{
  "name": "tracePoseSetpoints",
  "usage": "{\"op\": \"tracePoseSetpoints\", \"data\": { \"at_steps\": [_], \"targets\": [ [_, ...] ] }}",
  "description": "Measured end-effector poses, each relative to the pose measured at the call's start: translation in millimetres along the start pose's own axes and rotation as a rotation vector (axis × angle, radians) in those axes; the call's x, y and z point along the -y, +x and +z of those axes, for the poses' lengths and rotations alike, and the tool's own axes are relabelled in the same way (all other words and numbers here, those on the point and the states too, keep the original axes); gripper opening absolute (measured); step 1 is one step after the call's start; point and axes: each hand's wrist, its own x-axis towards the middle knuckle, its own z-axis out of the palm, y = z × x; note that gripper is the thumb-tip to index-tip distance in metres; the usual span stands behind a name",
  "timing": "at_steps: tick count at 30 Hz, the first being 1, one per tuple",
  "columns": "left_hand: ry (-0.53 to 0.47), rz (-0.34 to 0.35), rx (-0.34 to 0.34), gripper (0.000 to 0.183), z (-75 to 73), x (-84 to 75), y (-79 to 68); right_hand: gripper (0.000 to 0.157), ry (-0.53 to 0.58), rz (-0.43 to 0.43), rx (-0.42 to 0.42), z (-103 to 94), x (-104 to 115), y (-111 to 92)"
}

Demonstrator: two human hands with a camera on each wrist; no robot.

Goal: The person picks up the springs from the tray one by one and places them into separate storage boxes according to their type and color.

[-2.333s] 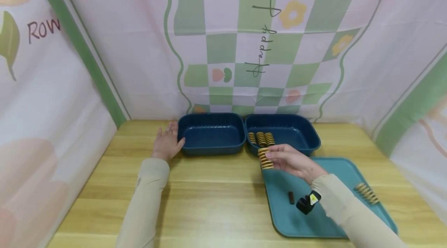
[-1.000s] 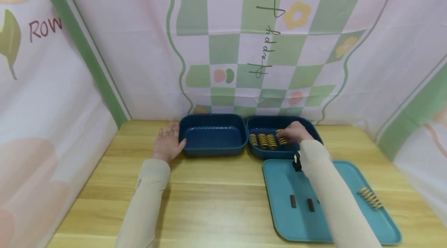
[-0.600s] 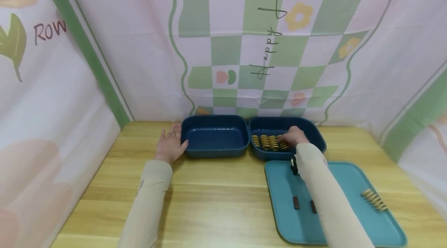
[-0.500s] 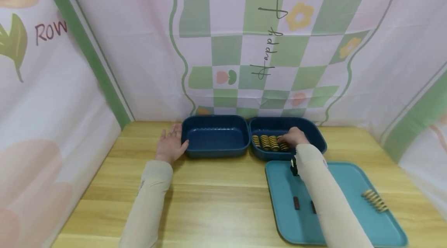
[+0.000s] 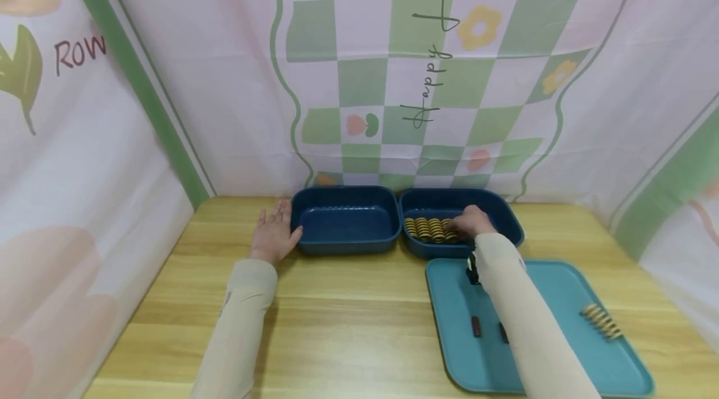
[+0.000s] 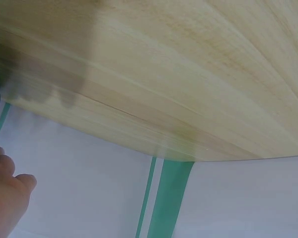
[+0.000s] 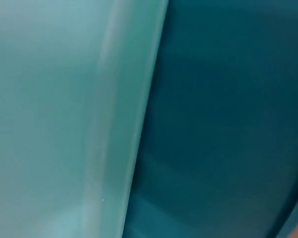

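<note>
My right hand (image 5: 472, 222) reaches into the right dark blue bin (image 5: 508, 211). Its fingertips grip a striped yellow-and-dark ridged piece (image 5: 450, 236), spring-like in look and partly hidden by the fingers. Several similar ridged pieces (image 5: 422, 230) stand side by side to its left in the bin. Beside the left dark blue bin (image 5: 345, 244), my left hand (image 5: 272, 235) lies with fingers spread, thumb and fingertips at the bin's left end. Part of that left hand (image 6: 7, 191) shows in the left wrist view. The right wrist view holds no fingers, only the blue bin wall (image 7: 223, 114).
A teal tray (image 5: 460, 358) sits in front of the right bin, partly under the right forearm. On it lie small dark brown bars (image 5: 476, 326) and a paler ridged piece (image 5: 602, 321) near its right edge. Patterned cloth (image 5: 359, 80) stands behind the bins.
My right hand carried the ridged piece from over the tray into the right bin, lowered it, and pushed it left against the others. The left hand stayed at its bin.
</note>
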Motion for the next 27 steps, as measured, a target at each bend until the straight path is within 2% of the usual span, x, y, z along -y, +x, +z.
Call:
{"op": "tracePoseSetpoints", "data": {
  "at_steps": [3, 8, 13, 17, 18, 21, 24, 25, 27],
  "targets": [
    [-0.004, 0.002, -0.001, 0.072, 0.2, -0.3, 0.1, 0.035, 0.027, -0.002, 0.01, -4.5, -1, -3],
    [-0.019, 0.009, -0.012, 0.071, -1.1, 0.5, 0.9, 0.019, 0.014, -0.073, 0.008, -18.7, -1, -12],
    [0.003, 0.018, -0.021, 0.07, -1.8, 3.6, 0.7, 0.028, -0.008, -0.162, -0.001, -34.3, -2, -24],
    [-0.02, 0.019, -0.009, 0.07, -1.0, 6.4, 1.5, 0.03, 0.026, -0.201, -0.003, -46.7, -12, -31],
    [-0.022, 0.027, -0.025, 0.071, 4.4, 10.3, 4.2, 0.03, 0.027, -0.206, 0.005, -50.8, -14, -34],
    [-0.034, 0.027, -0.026, 0.071, 0.9, 10.7, 3.2, 0.033, 0.036, -0.226, 0.018, -64.8, -21, -44],
    [-0.025, 0.025, -0.044, 0.071, -2.5, 11.0, 2.3, 0.035, 0.003, -0.243, 0.023, -82.4, -28, -58],
    [-0.025, 0.017, -0.034, 0.069, -8.9, 8.0, -0.9, 0.035, -0.003, -0.246, 0.02, -87.7, -32, -63],
    [-0.016, 0.015, -0.042, 0.068, -8.9, 9.7, -0.9, 0.035, -0.028, -0.24, 0.021, -97.5, -40, -72]
  ]
}}
